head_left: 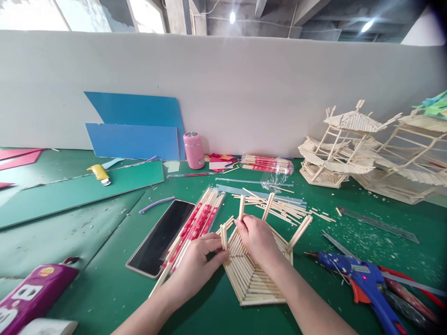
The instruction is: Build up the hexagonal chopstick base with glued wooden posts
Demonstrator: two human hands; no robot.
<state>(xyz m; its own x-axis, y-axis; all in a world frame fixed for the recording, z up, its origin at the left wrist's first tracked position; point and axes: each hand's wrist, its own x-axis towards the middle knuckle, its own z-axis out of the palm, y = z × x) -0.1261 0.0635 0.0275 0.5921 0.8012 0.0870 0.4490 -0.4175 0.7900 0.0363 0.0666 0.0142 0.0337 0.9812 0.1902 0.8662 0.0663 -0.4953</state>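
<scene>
Hexagonal stick base (253, 274) lies flat on the green bench, near the front edge, about centre. It is built of flat sticks laid in rings, with upright posts at the corners; four show, at rear left (241, 208), rear centre (268, 206), right (299, 232) and left (223, 236).

Step in hand, as I judge it: setting or steadying the left corner post on the base, likely while glue takes. Left hand (197, 263) sits at the base's left edge, fingers curled and closed on the left post pair (223, 236), thumb side pressing it. Right hand (256, 239) lies across the top of the base, palm down, fingers partly closed; fingertips meet the foot of the rear left post, grip not fully visible.

The next move probably calls for keeping the post vertical and the base still, with light pressure only, since the sticks look easy to knock askew.

Outward: loose stick pile (275, 209) just behind the base. Red-wrapped chopstick packs (195, 225) just left of it, overlapping a dark phone (160, 237). Blue glue gun (359, 279) to the right, near the front right, nozzle pointing toward the base. Metal ruler (379, 224) further right. Pink bottle (194, 150) and blue boards (134, 125) at the rear edge against the white wall. Finished stick pavilions (340, 144) at the rear right corner.
</scene>
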